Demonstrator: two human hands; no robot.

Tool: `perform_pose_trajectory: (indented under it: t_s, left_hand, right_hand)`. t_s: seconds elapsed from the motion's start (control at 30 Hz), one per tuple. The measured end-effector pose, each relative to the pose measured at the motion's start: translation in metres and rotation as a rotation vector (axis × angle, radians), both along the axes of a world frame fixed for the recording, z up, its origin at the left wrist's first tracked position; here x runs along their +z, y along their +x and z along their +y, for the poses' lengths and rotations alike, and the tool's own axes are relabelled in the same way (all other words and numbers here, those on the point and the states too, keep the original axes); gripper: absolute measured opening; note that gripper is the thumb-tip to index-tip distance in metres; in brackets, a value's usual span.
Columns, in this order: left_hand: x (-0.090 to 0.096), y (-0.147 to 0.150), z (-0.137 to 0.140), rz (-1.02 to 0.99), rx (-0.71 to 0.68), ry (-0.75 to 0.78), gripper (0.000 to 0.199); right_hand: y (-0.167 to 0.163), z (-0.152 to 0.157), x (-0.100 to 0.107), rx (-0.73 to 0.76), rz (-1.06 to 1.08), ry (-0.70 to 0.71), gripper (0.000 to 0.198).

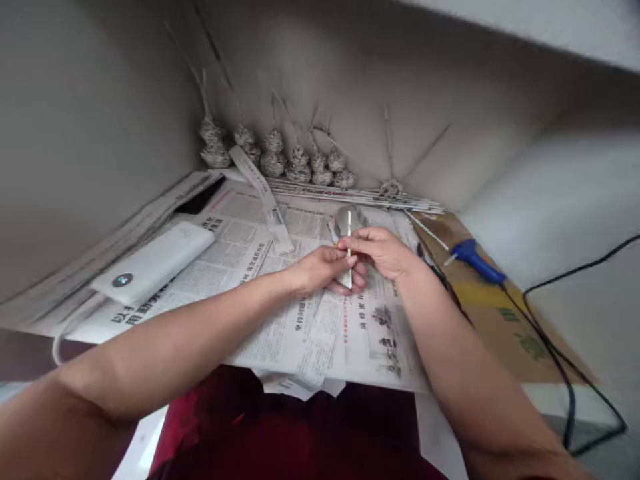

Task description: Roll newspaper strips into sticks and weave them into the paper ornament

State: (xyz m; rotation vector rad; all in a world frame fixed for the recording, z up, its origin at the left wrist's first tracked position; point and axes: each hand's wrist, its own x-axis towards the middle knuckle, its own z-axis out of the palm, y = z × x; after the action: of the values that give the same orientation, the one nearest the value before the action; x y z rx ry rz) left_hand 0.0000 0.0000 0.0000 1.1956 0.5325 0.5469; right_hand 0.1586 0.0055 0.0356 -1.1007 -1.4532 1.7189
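Here both hands are meeting over the newspaper [280, 333] that is covering the worktop [555, 393]. The left hand [320, 270] and the right hand [383, 252] are pinching a thin white paper strip [349, 233], which is standing upright between the fingertips, just above the printed sheets. Behind it, a row of small woven paper figures [280, 160] is leaning at the wall. A smooth white power bank [150, 261] is lying at the left, and a blue glue gun [473, 257] on brown cardboard [505, 327] at the right.

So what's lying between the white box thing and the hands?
Only newspaper, with a loose paper strip slanting across it, lies between the white power bank and the left hand in the head view.
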Motion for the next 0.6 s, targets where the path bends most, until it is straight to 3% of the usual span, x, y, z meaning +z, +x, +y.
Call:
perform_pose_trajectory:
  t_s: [0.07,0.13,0.23,0.3,0.43,0.6]
  left_hand:
    - [0.0006,-0.0014,0.0002,0.006,-0.031,0.001,0.035]
    - [0.0008,-0.0024,0.0004,0.01,-0.042,0.004,0.035]
    - [-0.0001,-0.0029,0.0006,0.01,-0.017,0.013,0.034]
    - [-0.0014,-0.0027,0.0005,0.004,-0.017,0.013,0.034]
    - [-0.0034,-0.0026,0.0002,-0.001,-0.076,0.005,0.035]
    - [-0.0017,-0.0035,0.0,-0.002,-0.026,0.008,0.035]
  right_hand:
    - [0.0,0.0027,-0.0027,-0.143,0.005,0.051,0.031]
    - [0.0005,0.0037,-0.004,-0.179,0.009,0.065,0.033]
    - [0.0022,0.0031,-0.0038,-0.021,0.016,0.011,0.037]
    - [0.003,0.0035,-0.004,-0.013,0.02,-0.001,0.035]
    - [0.004,0.0063,-0.0048,-0.253,0.072,0.073,0.029]
    - [0.0059,0.006,-0.0047,-0.019,0.011,0.008,0.037]
